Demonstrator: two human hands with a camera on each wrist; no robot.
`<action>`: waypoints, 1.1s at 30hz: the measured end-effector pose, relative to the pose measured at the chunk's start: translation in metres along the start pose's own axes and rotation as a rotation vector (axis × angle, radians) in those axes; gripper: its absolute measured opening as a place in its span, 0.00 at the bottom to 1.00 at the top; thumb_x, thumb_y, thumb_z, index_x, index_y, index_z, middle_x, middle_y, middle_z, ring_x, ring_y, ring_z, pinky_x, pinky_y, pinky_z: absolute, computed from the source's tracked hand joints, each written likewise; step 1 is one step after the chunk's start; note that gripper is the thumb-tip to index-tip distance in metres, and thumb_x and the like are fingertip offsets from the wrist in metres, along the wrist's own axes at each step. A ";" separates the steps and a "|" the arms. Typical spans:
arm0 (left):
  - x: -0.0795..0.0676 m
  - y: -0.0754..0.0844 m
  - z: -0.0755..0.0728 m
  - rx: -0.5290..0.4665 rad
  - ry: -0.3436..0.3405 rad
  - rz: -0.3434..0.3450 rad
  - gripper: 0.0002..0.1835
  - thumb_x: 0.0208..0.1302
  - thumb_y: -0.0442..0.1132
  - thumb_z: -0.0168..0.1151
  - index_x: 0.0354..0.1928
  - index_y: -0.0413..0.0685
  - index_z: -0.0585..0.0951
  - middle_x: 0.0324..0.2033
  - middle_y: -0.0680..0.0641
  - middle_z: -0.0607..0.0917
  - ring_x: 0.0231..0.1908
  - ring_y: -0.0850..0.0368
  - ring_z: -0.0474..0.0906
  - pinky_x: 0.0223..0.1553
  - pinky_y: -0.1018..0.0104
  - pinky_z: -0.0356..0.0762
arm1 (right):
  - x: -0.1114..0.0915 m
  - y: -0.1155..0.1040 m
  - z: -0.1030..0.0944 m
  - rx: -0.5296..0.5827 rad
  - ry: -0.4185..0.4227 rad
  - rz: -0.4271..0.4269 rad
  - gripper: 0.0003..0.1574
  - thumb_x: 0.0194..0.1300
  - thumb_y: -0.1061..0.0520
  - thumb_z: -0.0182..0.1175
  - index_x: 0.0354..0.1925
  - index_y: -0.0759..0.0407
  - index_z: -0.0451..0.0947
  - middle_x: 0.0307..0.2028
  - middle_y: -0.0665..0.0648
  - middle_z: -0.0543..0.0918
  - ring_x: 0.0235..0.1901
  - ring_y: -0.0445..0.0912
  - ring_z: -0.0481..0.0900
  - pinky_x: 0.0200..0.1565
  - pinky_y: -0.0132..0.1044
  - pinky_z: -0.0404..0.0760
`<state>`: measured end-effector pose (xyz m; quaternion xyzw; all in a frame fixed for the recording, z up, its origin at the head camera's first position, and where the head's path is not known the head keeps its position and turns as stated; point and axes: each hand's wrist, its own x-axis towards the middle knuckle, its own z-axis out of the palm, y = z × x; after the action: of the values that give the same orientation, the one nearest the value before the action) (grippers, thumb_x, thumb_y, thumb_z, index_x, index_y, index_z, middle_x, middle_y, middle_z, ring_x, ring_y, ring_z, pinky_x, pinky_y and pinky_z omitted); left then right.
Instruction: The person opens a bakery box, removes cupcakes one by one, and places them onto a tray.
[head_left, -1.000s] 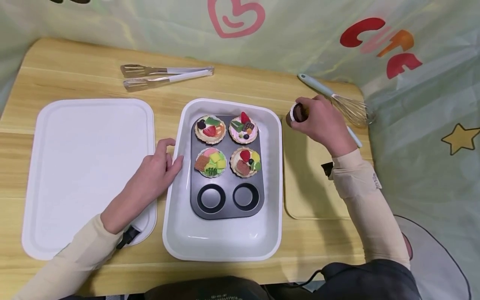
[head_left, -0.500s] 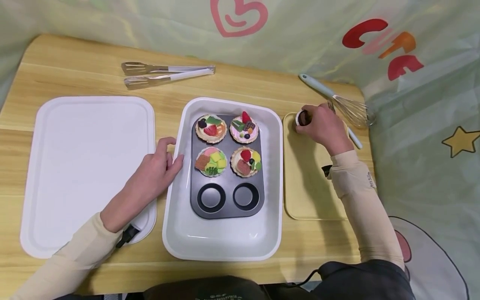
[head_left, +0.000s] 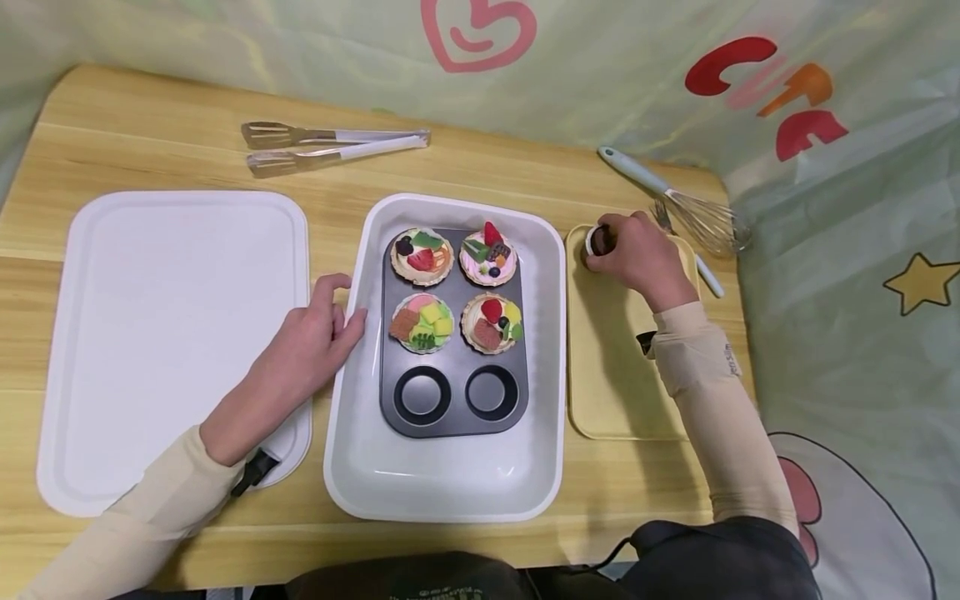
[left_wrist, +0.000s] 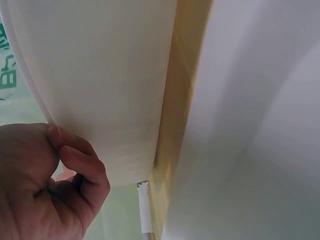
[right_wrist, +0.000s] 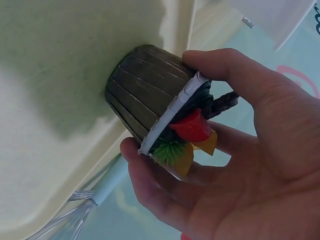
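My right hand (head_left: 637, 254) grips a toy cupcake (right_wrist: 150, 90) by its white rim, above the far-left corner of the yellow tray (head_left: 600, 375). The cupcake has a brown pleated cup with red, yellow and green toppings, and its base is close to the tray in the right wrist view. On the left, my hand (head_left: 307, 337) pinches the left rim of the white basin (head_left: 442, 496) between thumb and fingers. Inside the basin lies a dark muffin pan (head_left: 457, 367). Several toy tarts (head_left: 422, 257) fill its upper cups, while the two nearest cups hold nothing.
At the left lies a white tray (head_left: 172, 333), partly under my left forearm. Metal tongs (head_left: 337, 150) rest at the back. A whisk (head_left: 675, 200) and a fork (head_left: 662, 215) lie behind the yellow tray, with a curtain (head_left: 600, 75) beyond the table.
My right hand has brought the cupcake down and slightly nearer over the yellow tray, then shifted a little left. The left hand stays on the basin rim.
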<state>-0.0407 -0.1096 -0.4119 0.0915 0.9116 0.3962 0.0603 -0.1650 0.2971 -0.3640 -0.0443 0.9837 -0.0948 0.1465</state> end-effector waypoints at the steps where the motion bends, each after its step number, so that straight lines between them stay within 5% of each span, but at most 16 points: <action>1: 0.000 0.000 0.000 0.000 0.001 0.000 0.21 0.74 0.39 0.54 0.61 0.35 0.65 0.20 0.50 0.74 0.19 0.56 0.69 0.25 0.61 0.70 | 0.000 0.000 0.000 0.004 -0.002 0.005 0.31 0.59 0.52 0.68 0.58 0.60 0.75 0.48 0.71 0.73 0.48 0.62 0.71 0.40 0.60 0.72; 13: 0.000 0.001 0.000 0.002 -0.020 -0.012 0.21 0.74 0.39 0.53 0.62 0.35 0.64 0.20 0.49 0.74 0.19 0.56 0.70 0.25 0.61 0.70 | -0.002 0.000 0.000 0.033 -0.050 0.050 0.42 0.60 0.50 0.68 0.68 0.61 0.67 0.56 0.74 0.70 0.50 0.64 0.72 0.44 0.64 0.72; 22: 0.000 0.001 -0.001 -0.003 -0.033 -0.034 0.22 0.74 0.40 0.53 0.63 0.35 0.64 0.21 0.49 0.74 0.20 0.55 0.71 0.27 0.61 0.71 | -0.002 0.002 0.002 0.076 -0.074 0.081 0.58 0.60 0.43 0.68 0.76 0.64 0.51 0.65 0.78 0.61 0.56 0.70 0.70 0.52 0.67 0.69; 33: 0.000 0.001 0.000 -0.003 -0.025 -0.030 0.22 0.74 0.39 0.53 0.62 0.35 0.64 0.21 0.49 0.74 0.20 0.55 0.70 0.27 0.61 0.70 | -0.018 -0.012 -0.006 0.051 0.043 0.040 0.57 0.62 0.40 0.66 0.75 0.64 0.52 0.68 0.77 0.59 0.62 0.74 0.64 0.60 0.72 0.57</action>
<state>-0.0411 -0.1093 -0.4110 0.0825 0.9114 0.3955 0.0779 -0.1483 0.2883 -0.3512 -0.0189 0.9846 -0.1178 0.1282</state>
